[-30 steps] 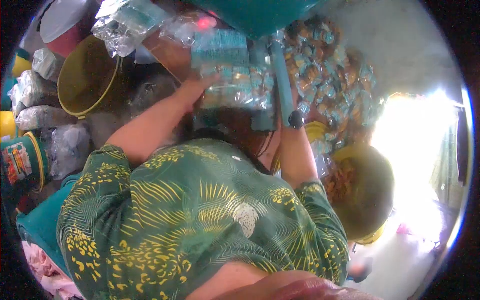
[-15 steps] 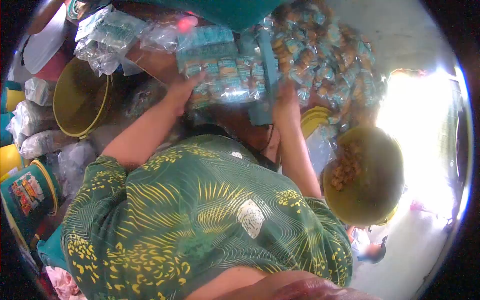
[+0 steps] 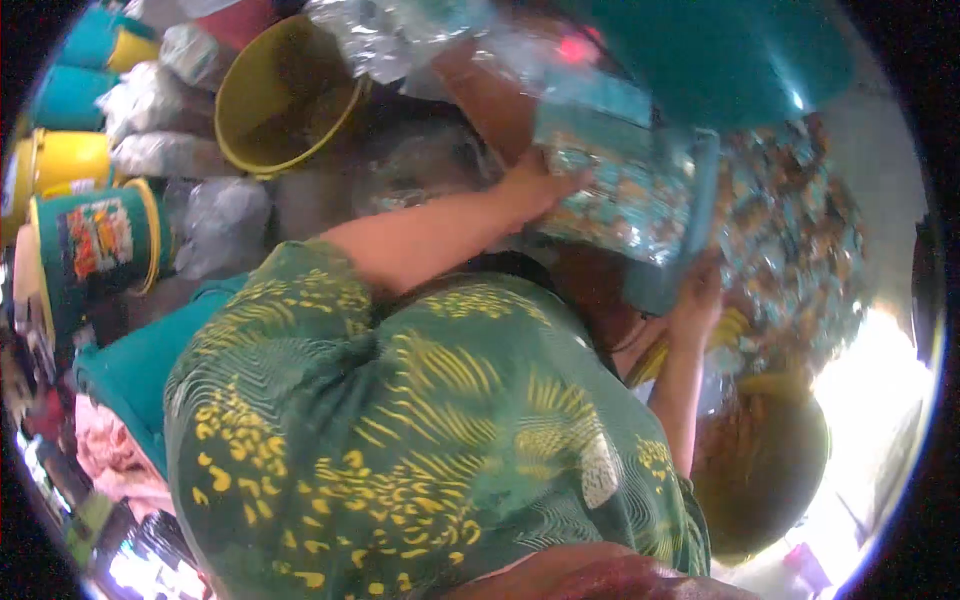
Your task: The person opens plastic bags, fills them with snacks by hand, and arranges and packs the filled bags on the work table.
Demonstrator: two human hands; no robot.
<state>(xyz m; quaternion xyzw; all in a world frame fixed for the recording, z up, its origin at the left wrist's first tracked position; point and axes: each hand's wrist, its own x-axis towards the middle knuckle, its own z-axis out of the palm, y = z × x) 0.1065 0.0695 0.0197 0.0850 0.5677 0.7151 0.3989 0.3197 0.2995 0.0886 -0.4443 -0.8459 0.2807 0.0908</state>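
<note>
Left hand (image 3: 540,190) at the left side of a clear plastic bag of small teal-and-brown packets (image 3: 620,190), a digit over its edge; blur hides whether it pinches. Right hand (image 3: 702,280) beside the lower end of a long blue-grey bar (image 3: 700,190); finger closure can't be told. Bag lies left of the bar, right up to it. Judgement: hold bag square to the bar, film uncreased, packets back from the edge.

Containers: large olive-yellow round bucket (image 3: 290,85), upper left, interior dark. Second olive-yellow round bucket (image 3: 775,490), lower right, contents unclear. Teal plastic bucket with colourful label (image 3: 100,250), far left, inside hidden.
</note>
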